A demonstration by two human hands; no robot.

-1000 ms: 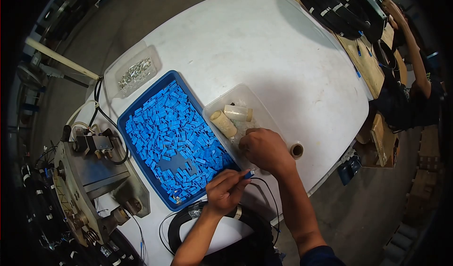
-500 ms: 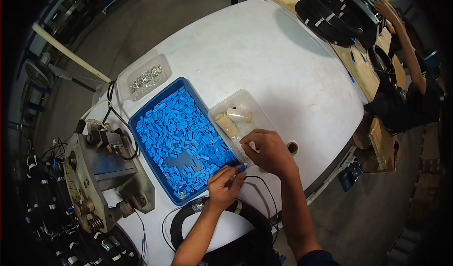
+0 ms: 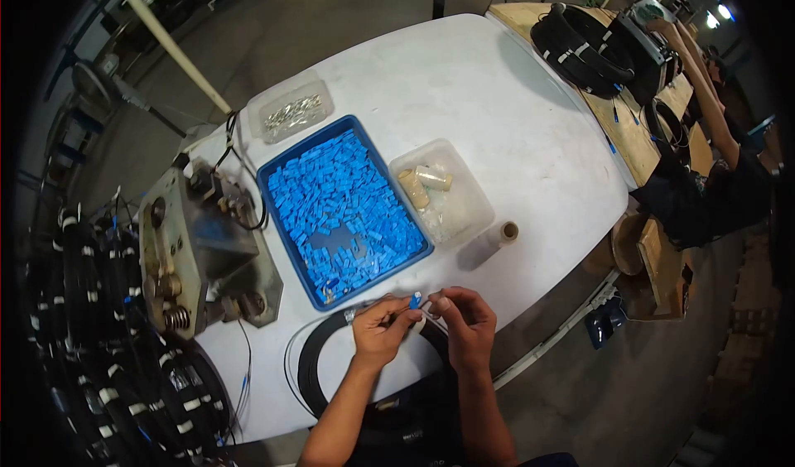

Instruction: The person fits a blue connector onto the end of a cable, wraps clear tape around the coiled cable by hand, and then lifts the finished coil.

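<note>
My left hand (image 3: pixel 381 328) pinches a small blue connector (image 3: pixel 415 300) with a whitish tip, held up between thumb and forefinger. Just to its right, the fingers of my right hand (image 3: pixel 466 322) are pressed together close to that tip. Something small and pale shows at those fingertips, too small to name. Beneath both hands lies a coil of black cable (image 3: pixel 310 368), partly hidden by my forearms. Beyond them stands a blue tray (image 3: pixel 263 194) full of loose blue connector pieces (image 3: pixel 348 194).
A translucent bin (image 3: pixel 476 210) holds tape rolls (image 3: pixel 432 177) and clear small pieces. Behind the tray, another clear container (image 3: pixel 257 123) holds metal parts. A cardboard tube (image 3: pixel 508 232) stands at right. A metal press (image 3: pixel 207 252) and cable coils (image 3: pixel 91 343) are at left. A co-worker's arm (image 3: pixel 704 90) is far right.
My right hand has come back from the translucent bin to the connector in my left hand. The camera view has shifted, and both hands are now side by side over the coil.
</note>
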